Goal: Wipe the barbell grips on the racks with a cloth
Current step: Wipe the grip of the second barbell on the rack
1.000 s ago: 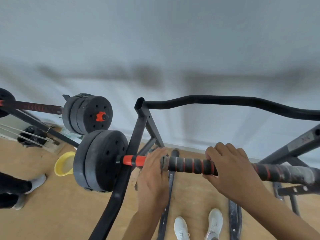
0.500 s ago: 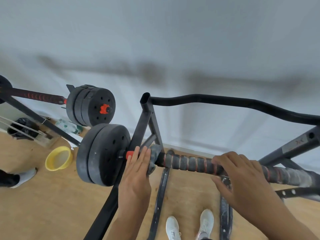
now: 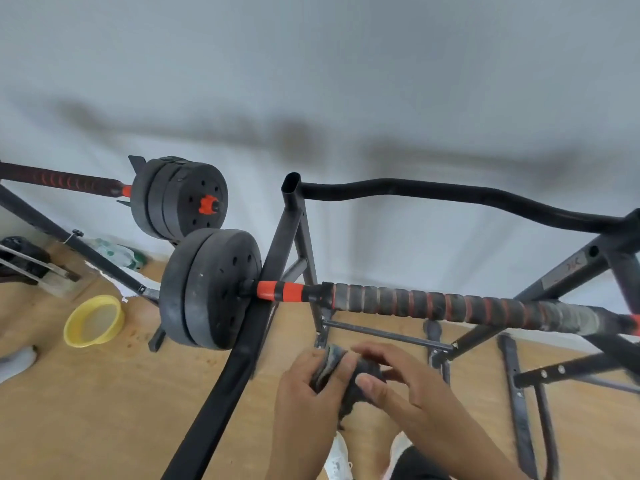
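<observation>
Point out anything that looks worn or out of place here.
The near barbell's grip looks worn: toward its right end the red-and-black wrap turns grey and scuffed. A plastic bottle lies on the floor by the wall.

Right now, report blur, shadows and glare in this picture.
Head view: soft, smeared shadows cross the wall; the left hand and right hand, gripping the cloth, look slightly motion-blurred, as do the rack struts at lower right; the barbell grip and weight plates are fairly sharp; even light, no glare.

The person wore white shoes (image 3: 341, 455) and dark legwear (image 3: 420, 465); the left hand (image 3: 308, 386) and right hand (image 3: 410, 386) were bare.
</observation>
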{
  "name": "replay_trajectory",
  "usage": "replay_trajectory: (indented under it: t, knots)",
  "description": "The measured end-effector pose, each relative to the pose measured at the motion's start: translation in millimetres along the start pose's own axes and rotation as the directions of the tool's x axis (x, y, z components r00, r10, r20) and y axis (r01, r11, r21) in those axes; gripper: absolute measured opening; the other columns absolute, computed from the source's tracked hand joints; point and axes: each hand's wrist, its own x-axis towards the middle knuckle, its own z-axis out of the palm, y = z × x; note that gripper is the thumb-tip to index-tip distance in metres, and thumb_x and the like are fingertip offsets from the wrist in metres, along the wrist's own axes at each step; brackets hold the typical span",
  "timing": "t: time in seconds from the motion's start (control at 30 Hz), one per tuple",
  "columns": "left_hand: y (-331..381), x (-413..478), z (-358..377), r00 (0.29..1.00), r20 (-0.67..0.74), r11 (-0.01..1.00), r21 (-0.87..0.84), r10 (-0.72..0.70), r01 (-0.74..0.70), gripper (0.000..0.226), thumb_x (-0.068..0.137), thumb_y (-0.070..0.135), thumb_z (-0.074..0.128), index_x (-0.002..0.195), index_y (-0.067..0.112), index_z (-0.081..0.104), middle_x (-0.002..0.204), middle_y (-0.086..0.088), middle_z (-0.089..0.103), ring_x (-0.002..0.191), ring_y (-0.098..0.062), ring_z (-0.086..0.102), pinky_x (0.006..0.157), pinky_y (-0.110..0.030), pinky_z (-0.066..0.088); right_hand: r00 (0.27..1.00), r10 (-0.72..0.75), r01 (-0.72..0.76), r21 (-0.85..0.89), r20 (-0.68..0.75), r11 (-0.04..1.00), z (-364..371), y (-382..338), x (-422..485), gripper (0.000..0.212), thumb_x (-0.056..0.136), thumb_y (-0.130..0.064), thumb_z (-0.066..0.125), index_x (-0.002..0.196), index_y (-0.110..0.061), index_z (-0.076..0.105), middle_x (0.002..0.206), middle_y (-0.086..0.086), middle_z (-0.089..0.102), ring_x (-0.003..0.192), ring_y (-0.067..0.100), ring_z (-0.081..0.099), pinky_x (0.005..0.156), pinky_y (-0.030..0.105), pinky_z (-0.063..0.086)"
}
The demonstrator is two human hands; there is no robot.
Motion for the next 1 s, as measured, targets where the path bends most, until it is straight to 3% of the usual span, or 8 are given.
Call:
replay_trajectory:
  t: [0.1,0.2,0.33,0.4,0.53,0.7,0.9,1.0]
  knots:
    - [14,-6,-2,0.995,0.079,0.994,-0.092,-0.055,0.062,0.015,0.093,0.029,0.075,0.081,0.021,0.079,0.072,-0.002,0.073,0.068,-0.017,0.067,0.065,-0.031,0.057,0.998,0.034,-0.027,0.16,-0.043,0.987,2,3,-5,0.02,0.091,-0.052,0.067,0.098,-0.034,0.07,0.095,-0.011,0.072,0.089,0.005,0.068,0.083,0.032,0.057]
    - [23,-11,-7,0.998,0.069,0.997,-0.074,0.002,0.003,0.009,0.092,0.033,0.074,0.086,0.028,0.078,0.079,-0.003,0.075,0.079,-0.025,0.073,0.073,-0.042,0.06,0.994,0.06,-0.038,0.233,-0.088,0.972,-1,-2,-8,0.025,0.087,-0.052,0.068,0.079,-0.028,0.066,0.074,-0.001,0.067,0.069,0.011,0.06,0.066,0.028,0.049]
    - [41,-11,-1,0.997,0.072,0.999,-0.04,0.023,-0.02,0.015,0.099,0.031,0.066,0.093,0.023,0.076,0.082,-0.001,0.075,0.079,-0.018,0.072,0.069,-0.033,0.057,0.982,0.186,-0.119,0.639,-0.039,0.76,-9,-12,-8,0.039,0.085,-0.057,0.071,0.089,-0.018,0.069,0.086,0.014,0.068,0.082,0.04,0.065,0.08,0.048,0.061]
    - [51,-10,8,0.997,0.066,0.999,-0.003,0.043,-0.043,0.013,0.101,0.03,0.066,0.096,0.021,0.074,0.085,0.001,0.074,0.08,-0.014,0.071,0.069,-0.024,0.053,0.971,0.238,-0.142,0.727,-0.03,0.672,-13,-13,-6,0.051,0.077,-0.056,0.074,0.102,-0.012,0.068,0.096,0.016,0.071,0.092,0.039,0.07,0.082,0.055,0.061]
    - [65,-1,6,0.982,0.154,0.981,0.144,0.11,-0.132,0.01,0.097,0.034,0.07,0.101,0.026,0.074,0.085,0.011,0.072,0.078,-0.006,0.068,0.067,-0.019,0.053,0.975,0.222,-0.173,0.677,0.015,0.716,-23,-17,-4,0.068,0.07,-0.056,0.082,0.122,-0.016,0.064,0.097,0.006,0.076,0.085,0.021,0.076,0.067,0.033,0.06]
    - [68,9,-13,0.941,0.168,0.885,0.323,0.294,-0.335,0.012,0.09,0.022,0.081,0.089,0.028,0.071,0.089,0.01,0.069,0.087,-0.017,0.065,0.074,-0.021,0.051,0.991,0.08,-0.128,0.588,0.107,0.798,-34,-25,-1,0.014,0.084,-0.035,0.079,0.09,-0.023,0.077,0.084,0.007,0.077,0.078,0.021,0.074,0.075,0.033,0.06]
    - [63,42,-36,0.904,0.329,0.894,0.262,0.272,-0.364,0.006,0.09,0.026,0.08,0.088,0.024,0.075,0.092,0.007,0.07,0.092,-0.021,0.066,0.083,-0.041,0.054,0.985,0.092,-0.141,0.372,0.148,0.918,-41,-34,22,0.015,0.086,-0.032,0.081,0.08,-0.019,0.075,0.067,0.002,0.072,0.053,0.017,0.065,0.049,0.023,0.051]
    - [57,72,-52,0.847,0.453,0.85,0.294,0.278,-0.436,0.012,0.096,0.031,0.074,0.108,0.028,0.074,0.106,0.012,0.071,0.108,-0.017,0.066,0.092,-0.035,0.054,0.994,0.079,-0.091,0.155,0.08,0.984,-46,-39,40,0.019,0.088,-0.032,0.079,0.077,-0.017,0.073,0.061,0.002,0.069,0.048,0.012,0.059,0.047,0.026,0.048]
